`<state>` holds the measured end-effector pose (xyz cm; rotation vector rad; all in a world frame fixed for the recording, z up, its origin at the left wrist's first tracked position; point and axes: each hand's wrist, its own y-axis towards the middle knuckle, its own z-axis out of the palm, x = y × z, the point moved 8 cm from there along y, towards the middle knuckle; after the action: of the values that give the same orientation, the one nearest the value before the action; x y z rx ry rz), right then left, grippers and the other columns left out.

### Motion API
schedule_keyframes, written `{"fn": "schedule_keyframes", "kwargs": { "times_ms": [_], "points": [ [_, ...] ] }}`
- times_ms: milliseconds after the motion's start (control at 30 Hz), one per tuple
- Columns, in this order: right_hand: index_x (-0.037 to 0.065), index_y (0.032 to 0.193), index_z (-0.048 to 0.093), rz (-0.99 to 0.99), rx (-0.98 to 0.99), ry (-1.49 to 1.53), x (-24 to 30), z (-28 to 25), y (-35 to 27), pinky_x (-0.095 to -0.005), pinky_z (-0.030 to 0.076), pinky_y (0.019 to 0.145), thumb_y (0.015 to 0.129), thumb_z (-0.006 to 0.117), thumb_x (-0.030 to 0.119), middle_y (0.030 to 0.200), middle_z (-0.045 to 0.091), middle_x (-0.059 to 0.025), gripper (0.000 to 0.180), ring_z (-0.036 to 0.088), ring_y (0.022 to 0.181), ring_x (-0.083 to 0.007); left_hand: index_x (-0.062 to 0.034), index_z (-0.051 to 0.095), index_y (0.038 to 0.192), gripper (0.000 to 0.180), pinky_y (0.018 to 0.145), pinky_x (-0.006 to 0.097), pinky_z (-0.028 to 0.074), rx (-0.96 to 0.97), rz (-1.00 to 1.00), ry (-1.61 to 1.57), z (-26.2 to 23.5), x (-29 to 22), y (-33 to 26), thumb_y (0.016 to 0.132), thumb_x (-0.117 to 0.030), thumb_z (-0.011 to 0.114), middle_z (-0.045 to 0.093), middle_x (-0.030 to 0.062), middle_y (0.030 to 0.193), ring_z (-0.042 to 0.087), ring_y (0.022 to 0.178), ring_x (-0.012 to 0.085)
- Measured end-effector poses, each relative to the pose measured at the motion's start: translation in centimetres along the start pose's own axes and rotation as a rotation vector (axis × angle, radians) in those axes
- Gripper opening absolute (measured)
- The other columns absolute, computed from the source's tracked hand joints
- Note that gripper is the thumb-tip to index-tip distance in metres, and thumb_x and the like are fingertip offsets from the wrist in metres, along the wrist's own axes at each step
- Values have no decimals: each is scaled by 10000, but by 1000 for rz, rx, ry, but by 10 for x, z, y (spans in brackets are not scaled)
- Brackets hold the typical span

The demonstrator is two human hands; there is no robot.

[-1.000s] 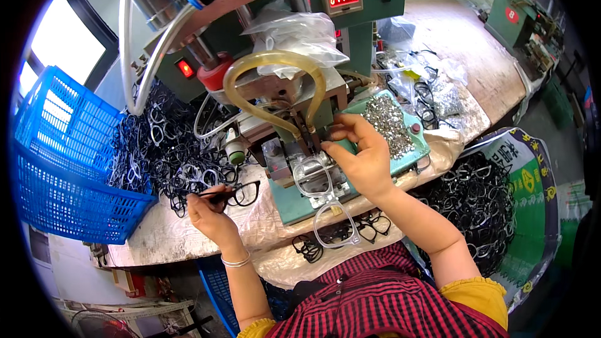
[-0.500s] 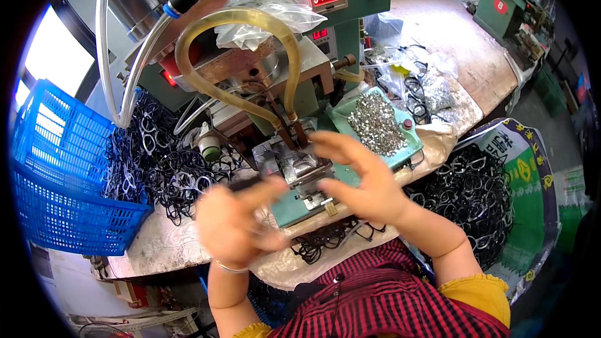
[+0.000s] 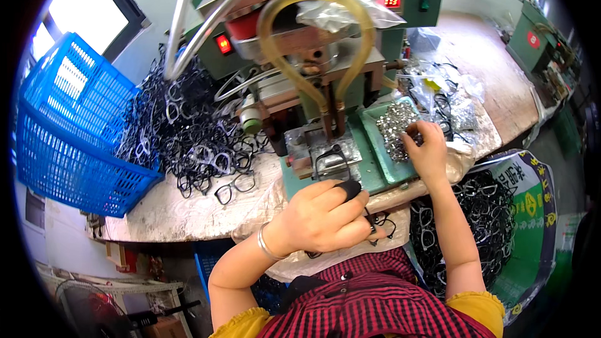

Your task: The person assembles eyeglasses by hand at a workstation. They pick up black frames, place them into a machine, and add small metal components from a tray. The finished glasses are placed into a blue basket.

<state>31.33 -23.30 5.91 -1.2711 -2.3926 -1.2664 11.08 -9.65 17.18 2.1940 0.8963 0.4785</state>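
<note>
My left hand (image 3: 328, 216), with a black cover on one finger and a bangle at the wrist, is closed on a black eyeglass frame (image 3: 318, 163). One rim of the frame stands out past the fingers, over the metal fixture beneath the green press (image 3: 338, 128); whether it touches the fixture I cannot tell. Part of the frame is hidden by the hand. My right hand (image 3: 429, 151) reaches over the green tray (image 3: 370, 134), thumb and fingers drawn together at the small silvery metal parts (image 3: 394, 122). Anything between those fingertips is too small to make out.
On the left, a tipped blue basket (image 3: 81, 144) stands by a heap of eyeglass frames (image 3: 200, 131). More frames fill a green-lined sack (image 3: 526, 213) at the right. A yellowish hose (image 3: 266, 22) loops in front of the press. Plastic bags (image 3: 466, 112) lie behind the tray.
My right hand has moved from the fixture rightward to the tray of metal parts. My left hand, blurred before, has come in front of the fixture. The view has shifted.
</note>
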Motion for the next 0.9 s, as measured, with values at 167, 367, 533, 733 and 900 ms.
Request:
{"fn": "schedule_keyframes", "kwargs": {
  "times_ms": [167,367,533,733,900],
  "points": [
    [76,856,668,-139,63,-80,15,16,-10,-446,490,825,767,734,124,1020,655,-83,121,593,1014,-318,-118,442,661,460,661,320,578,-65,42,-5,1,-3,-4,751,-363,820,704,104,939,647,751,214],
    [87,969,625,-512,280,-310,29,69,10,-366,499,755,776,647,94,1096,625,-76,194,577,1095,-281,-107,447,678,477,702,338,594,-71,-23,-2,5,-2,-18,753,-391,823,714,128,992,694,875,246],
    [11,979,686,-308,-42,134,23,22,15,-398,519,788,803,623,-37,907,669,-152,193,640,888,-350,-44,676,902,249,920,414,549,-138,-321,167,-25,-22,-71,800,-241,790,710,105,1025,689,954,257],
    [25,1084,720,593,-205,968,-77,28,-42,-234,476,850,945,644,50,987,698,-21,161,626,912,-99,16,653,1043,135,957,403,490,-491,-920,597,-156,0,-179,908,18,649,680,163,1143,633,1052,284],
    [1,1027,728,478,-115,976,-29,59,-5,-209,476,789,902,702,41,933,711,-14,134,621,845,-75,6,692,968,151,840,387,489,99,-1014,635,-115,78,-187,826,-37,721,671,158,1046,619,915,317]
  ]
}}
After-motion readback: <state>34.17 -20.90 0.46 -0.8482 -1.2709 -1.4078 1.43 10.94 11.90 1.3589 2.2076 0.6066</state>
